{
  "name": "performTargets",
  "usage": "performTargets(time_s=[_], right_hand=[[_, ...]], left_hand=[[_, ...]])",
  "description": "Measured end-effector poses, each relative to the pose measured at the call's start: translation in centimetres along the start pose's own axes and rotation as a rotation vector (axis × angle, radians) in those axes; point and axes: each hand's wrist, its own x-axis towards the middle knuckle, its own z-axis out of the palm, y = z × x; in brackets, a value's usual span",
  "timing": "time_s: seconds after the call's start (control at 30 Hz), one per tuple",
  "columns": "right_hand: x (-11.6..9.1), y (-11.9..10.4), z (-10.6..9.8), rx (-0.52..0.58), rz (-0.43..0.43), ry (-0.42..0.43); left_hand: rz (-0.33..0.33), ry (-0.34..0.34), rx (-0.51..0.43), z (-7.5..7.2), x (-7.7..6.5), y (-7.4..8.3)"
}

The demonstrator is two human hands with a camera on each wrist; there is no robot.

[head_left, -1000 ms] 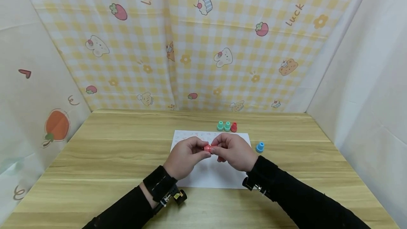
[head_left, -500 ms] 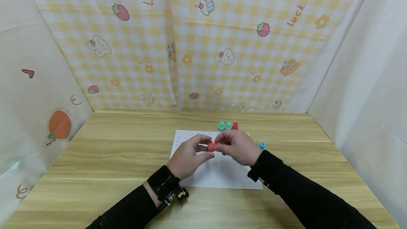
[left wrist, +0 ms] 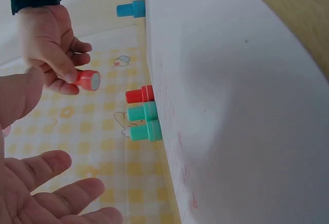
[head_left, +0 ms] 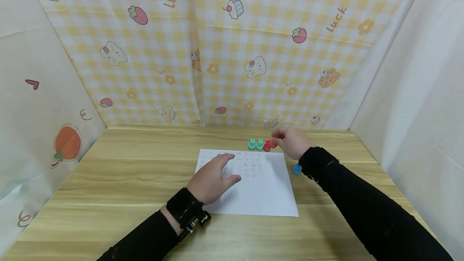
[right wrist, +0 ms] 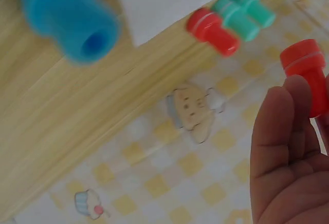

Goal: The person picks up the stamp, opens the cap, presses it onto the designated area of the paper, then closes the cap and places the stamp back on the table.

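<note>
In the head view my right hand pinches a red stamp by its narrow handle, just right of the row at the paper's far edge. In the left wrist view that red stamp shows a pale round face at its wide end. The row is a second red stamp and two green stamps, standing upright. Over the left part of the white paper my left hand hovers with fingers spread, holding nothing. Rows of small faint reddish prints mark the sheet's upper half.
A blue stamp stands right of the paper, partly hidden by the right wrist. The wooden table meets a yellow checked cloth at its back edge, with pale cloth at both sides.
Both hands were together over the paper at the red stamp. The left hand has let go of it and spread its fingers. My right hand has carried it away and right, beside the row.
</note>
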Motion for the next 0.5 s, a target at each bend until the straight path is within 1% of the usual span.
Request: performTargets(time_s=[0.1, 0.27, 0.4, 0.5], right_hand=[[0.8, 0.7, -0.1, -0.072, 0.007, -0.014], [2.2, 1.4, 0.2, -0.160, 0.026, -0.045], [3.4, 1.9, 0.6, -0.179, 0.028, -0.071], [4.0, 2.3, 0.8, -0.176, 0.028, -0.082]], left_hand=[[-0.002, -0.015, 0.036, 0.0, 0.0, -0.1], [-0.001, -0.042, 0.113, 0.2, 0.2, -0.2], [0.005, -0.060, 0.180, 0.2, 0.4, -0.2], [-0.007, -0.069, 0.224, 0.0, 0.6, -0.2]])
